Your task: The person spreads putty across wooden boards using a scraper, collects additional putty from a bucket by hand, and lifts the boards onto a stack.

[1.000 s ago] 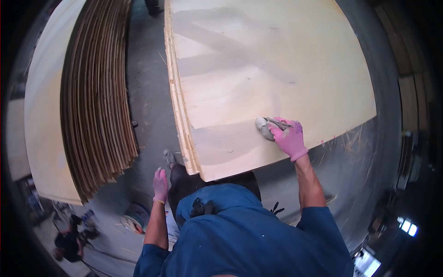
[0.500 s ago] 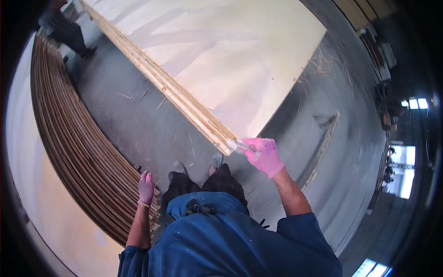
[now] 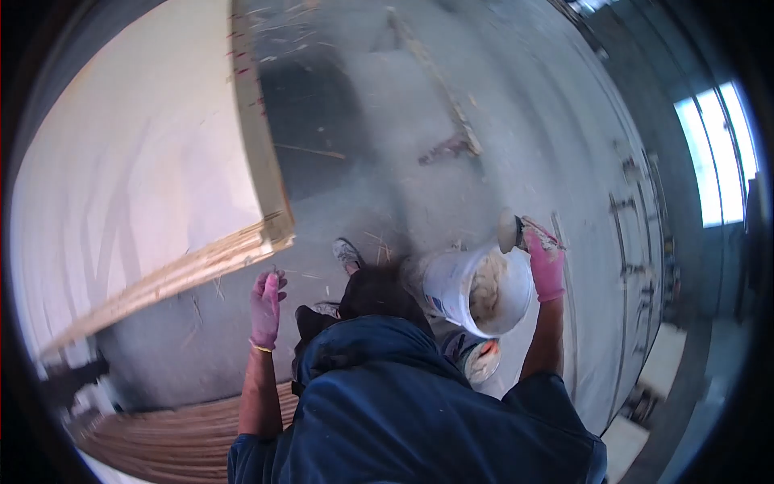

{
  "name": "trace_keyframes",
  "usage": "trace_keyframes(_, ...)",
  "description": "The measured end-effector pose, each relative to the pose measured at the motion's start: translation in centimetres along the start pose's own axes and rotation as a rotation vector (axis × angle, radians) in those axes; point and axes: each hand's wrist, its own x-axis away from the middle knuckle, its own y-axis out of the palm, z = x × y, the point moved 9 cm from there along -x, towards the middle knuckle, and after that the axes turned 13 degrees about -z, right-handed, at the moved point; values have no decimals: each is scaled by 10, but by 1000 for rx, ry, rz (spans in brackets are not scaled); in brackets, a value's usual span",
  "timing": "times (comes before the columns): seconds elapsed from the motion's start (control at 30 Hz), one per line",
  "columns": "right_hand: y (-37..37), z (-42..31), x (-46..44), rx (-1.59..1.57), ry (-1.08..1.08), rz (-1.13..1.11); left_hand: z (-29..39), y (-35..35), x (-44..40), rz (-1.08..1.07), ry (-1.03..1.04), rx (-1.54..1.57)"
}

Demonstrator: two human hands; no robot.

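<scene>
My right hand point(image 3: 547, 262), in a pink glove smeared with pale paste, grips a putty knife point(image 3: 508, 231). Its blade is held above the rim of a white bucket point(image 3: 454, 284), which tilts toward me and contains thick, off-white paste point(image 3: 485, 297). My left hand point(image 3: 265, 305), also in a stained pink glove, hangs in the air with its fingers loosely bent and apart. It is near the corner of the stacked wooden panels point(image 3: 173, 153) and does not appear to hold anything.
Beside the bucket stands a smaller container point(image 3: 484, 365) with something orange in it. Behind my left arm lies a second stack of brown-edged sheets point(image 3: 185, 440). A long strip point(image 3: 435, 73) lies on the grey floor point(image 3: 363, 185), among scattered splinters.
My view has swung right, away from the long side of the panel stack. The putty knife has gone from the stack's corner to above the bucket, which has come into view.
</scene>
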Motion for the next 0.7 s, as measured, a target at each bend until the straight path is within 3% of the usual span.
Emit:
trace_keyframes(0.13, -18, 142, 58, -147, 203, 255, 53, 36, -28, -164, 112, 19)
trace_keyframes(0.2, -8, 191, 74, 15, 344, 306, 52, 44, -42, -168, 19, 168)
trace_keyframes(0.27, 10, 264, 78, 365, 360, 231, 47, 46, -50, -152, -49, 306)
trace_keyframes(0.33, 34, 280, 77, 472, 563, 75, 37, 42, -60, -128, -79, 413)
trace_keyframes(0.4, 60, 315, 42, 85, 424, 102, 36, 43, -63, -158, -49, 564)
trace_keyframes(0.43, 80, 311, 13, -36, 359, 73, 40, 42, -62, -98, -60, 629)
trace_keyframes(0.5, 125, 194, -44, 42, 192, -71, 44, 45, -68, -39, -48, 780)
trace_keyframes(0.6, 245, 66, -121, -421, 130, -438, 44, 51, -78, -126, 3, 975)
trace_keyframes(0.7, 371, -83, -165, -281, -50, -889, 65, 53, -73, -133, 140, 1081)
